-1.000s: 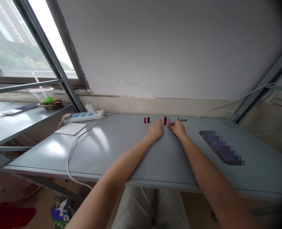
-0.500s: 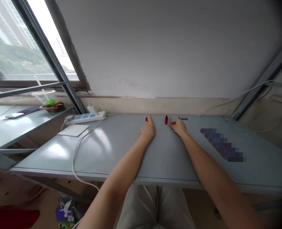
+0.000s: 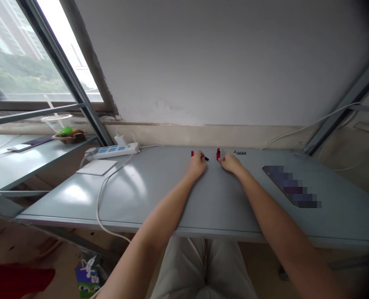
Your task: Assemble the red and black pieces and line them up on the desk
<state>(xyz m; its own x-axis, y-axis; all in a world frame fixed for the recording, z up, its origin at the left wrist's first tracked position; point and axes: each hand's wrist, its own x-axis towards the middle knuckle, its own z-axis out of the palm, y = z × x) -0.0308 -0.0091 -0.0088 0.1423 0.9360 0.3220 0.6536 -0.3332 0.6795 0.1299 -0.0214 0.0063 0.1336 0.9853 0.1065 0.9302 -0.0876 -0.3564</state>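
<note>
My left hand (image 3: 198,164) is closed around a slim stick-like piece (image 3: 206,158), whose black end sticks out to the right of the fingers. A small red piece (image 3: 192,153) shows just left of those fingers; whether the two are joined I cannot tell. My right hand (image 3: 232,162) has its fingertips pinched at the near end of a small red and black piece (image 3: 218,153). Something clear (image 3: 222,152), too small to name, lies against that piece. Several small dark pieces (image 3: 240,153) lie in a row behind my right hand.
A phone-like slab (image 3: 289,187), blurred out, lies right on the grey desk (image 3: 222,207). At left are a power strip (image 3: 112,150) with plugs, a flat white square (image 3: 97,167) and a white cable (image 3: 99,203). A plastic cup (image 3: 58,122) stands on the neighbouring desk.
My left index finger was stretched out; now it is bent, and the black-ended stick shows in that hand. The right fingertips have moved left onto the red and black piece.
</note>
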